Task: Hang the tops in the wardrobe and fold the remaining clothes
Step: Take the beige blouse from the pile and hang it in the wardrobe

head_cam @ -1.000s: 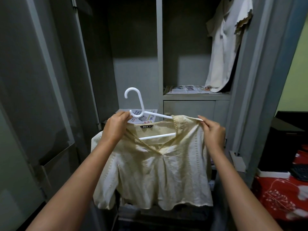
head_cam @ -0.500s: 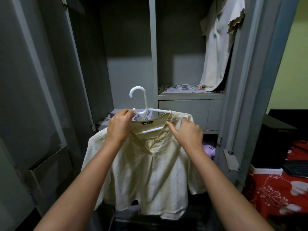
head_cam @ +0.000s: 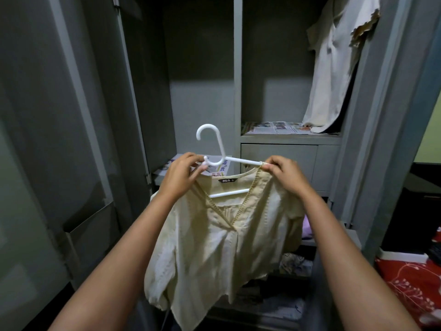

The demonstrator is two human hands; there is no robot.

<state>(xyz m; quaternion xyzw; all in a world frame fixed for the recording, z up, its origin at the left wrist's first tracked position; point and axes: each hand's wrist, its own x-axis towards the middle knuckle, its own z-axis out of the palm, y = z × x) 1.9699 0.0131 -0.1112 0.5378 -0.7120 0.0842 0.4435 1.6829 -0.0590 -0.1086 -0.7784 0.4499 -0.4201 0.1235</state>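
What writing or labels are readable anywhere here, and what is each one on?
"R&B": on the small black neck label of the cream V-neck blouse.
Printed sheet behind the white plastic hanger: coloured lettering, too blurred to read.
Newspaper on the grey wardrobe shelf: print too small to read.

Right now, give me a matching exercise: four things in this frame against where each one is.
Things:
1. hanger
2. cream top
3. white shirt
4. newspaper

Places:
A. lying flat on the shelf
B. hanging at the upper right of the wardrobe
C. partly on the hanger, right shoulder pinched by the right hand
D. gripped near its hook by the left hand

Pairs: 1-D, 2-C, 3-B, 4-A
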